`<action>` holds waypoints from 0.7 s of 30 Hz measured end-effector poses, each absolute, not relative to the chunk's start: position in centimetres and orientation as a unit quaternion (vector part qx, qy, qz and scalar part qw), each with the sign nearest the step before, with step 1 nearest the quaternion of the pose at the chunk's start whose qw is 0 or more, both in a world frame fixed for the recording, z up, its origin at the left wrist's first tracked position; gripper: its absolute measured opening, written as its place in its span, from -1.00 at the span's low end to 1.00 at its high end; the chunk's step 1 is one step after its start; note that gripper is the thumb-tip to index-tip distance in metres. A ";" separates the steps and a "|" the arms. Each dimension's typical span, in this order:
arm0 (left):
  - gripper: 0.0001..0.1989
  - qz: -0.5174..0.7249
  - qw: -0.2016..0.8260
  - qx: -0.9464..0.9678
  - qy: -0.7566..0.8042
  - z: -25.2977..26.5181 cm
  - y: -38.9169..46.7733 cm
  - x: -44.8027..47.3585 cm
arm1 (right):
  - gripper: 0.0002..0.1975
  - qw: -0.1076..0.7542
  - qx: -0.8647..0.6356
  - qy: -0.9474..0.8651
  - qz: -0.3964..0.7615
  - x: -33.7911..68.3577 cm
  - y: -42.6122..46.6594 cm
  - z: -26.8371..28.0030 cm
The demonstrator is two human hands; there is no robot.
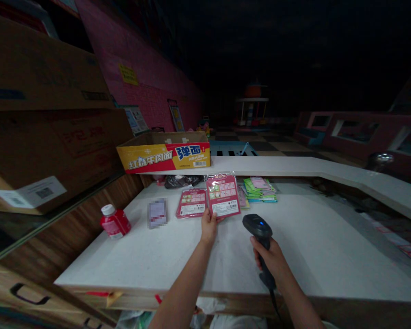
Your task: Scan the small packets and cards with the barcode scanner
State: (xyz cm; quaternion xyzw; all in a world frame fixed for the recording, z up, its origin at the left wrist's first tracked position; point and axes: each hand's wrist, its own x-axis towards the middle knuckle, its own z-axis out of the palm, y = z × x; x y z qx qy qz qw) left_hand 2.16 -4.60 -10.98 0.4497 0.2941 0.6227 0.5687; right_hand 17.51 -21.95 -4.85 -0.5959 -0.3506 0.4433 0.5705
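My left hand (210, 224) pinches the lower edge of a pink card pack (222, 196) in clear plastic, its barcode side facing me. A second pink pack (192, 203) lies flat on the white desk (130, 265), just left of the held one. My right hand (270, 258) is wrapped round the handle of a black barcode scanner (258, 226) with a blue light on top and a cable running down. The scanner's head is a little right of the held pack, apart from it. Behind, several green and pink packs (260, 188) are heaped.
A red bottle with a white cap (114, 221) stands at the left, near a blurred card-like item (157, 213). An open yellow and red carton (164, 155) sits on the raised white ledge (260, 165). Large brown boxes (55, 146) are stacked at the left.
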 end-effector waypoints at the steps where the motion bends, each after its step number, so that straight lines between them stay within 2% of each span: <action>1: -0.41 0.622 0.569 0.449 0.296 -11.0 -4.6 2.2 | -0.50 0.569 -0.602 -0.351 0.437 17.5 -22.0 -4.7; 7: -0.47 0.630 0.562 0.435 0.313 -10.9 -4.5 2.5 | -0.52 0.574 -0.600 -0.357 0.427 17.6 -22.0 -4.8; 14: -0.42 0.619 0.573 0.442 0.305 -11.0 -4.4 2.4 | -0.51 0.574 -0.592 -0.352 0.443 18.2 -21.8 -5.0; 21: -0.45 0.615 0.565 0.449 0.318 -10.9 -4.5 2.4 | -0.50 0.622 -0.513 -0.234 0.543 20.5 -20.4 -5.9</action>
